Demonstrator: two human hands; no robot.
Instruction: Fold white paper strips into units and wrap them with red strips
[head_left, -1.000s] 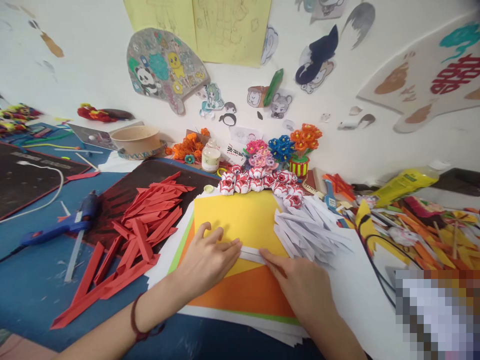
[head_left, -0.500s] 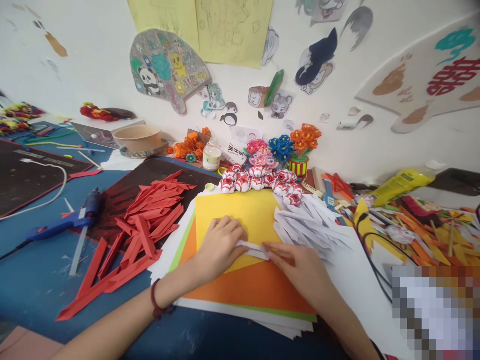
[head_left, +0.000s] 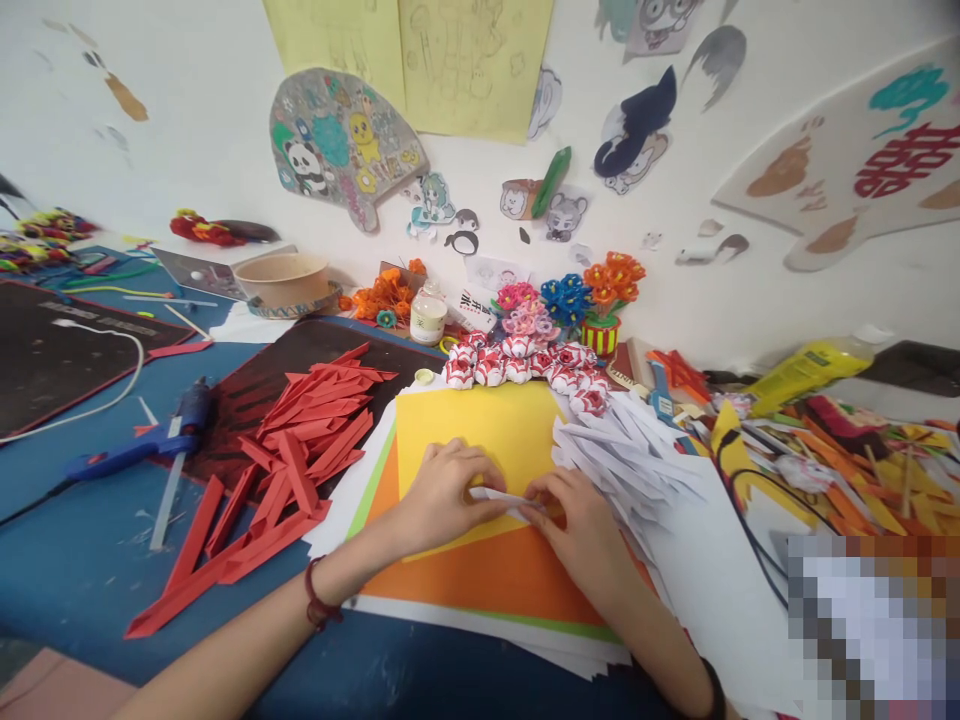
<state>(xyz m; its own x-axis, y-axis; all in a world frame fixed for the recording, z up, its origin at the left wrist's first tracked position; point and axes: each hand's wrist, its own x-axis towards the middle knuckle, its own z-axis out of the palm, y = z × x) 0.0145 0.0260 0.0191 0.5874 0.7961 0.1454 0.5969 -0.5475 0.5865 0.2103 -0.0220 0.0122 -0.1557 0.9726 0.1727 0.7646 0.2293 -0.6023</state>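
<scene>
A small folded strip of white paper [head_left: 504, 497] stretches between my two hands, just above the yellow paper sheet [head_left: 480, 420]. My left hand [head_left: 450, 497] pinches its left end between thumb and fingers. At its right end, my right hand [head_left: 576, 512] grips it with thumb and curled fingers. Orange paper [head_left: 495, 575] lies under the yellow sheet, with green and white sheets below. Right of my right hand is a heap of folded white paper strips [head_left: 626, 460]. Folded red paper strips [head_left: 307, 430] are piled left of my left hand.
Red-and-white paper flowers [head_left: 517, 362] line the back of the paper stack. A blue glue gun [head_left: 161, 440] lies at left with its cord. A wooden bowl [head_left: 283, 280] and a small jar [head_left: 428, 315] stand behind. A yellow bottle [head_left: 810, 375] lies at right near a black cable [head_left: 739, 510].
My right hand has shifted its hold, its fingers now more curled and raised around the strip's right end. The strip looks more tilted. The view has moved slightly.
</scene>
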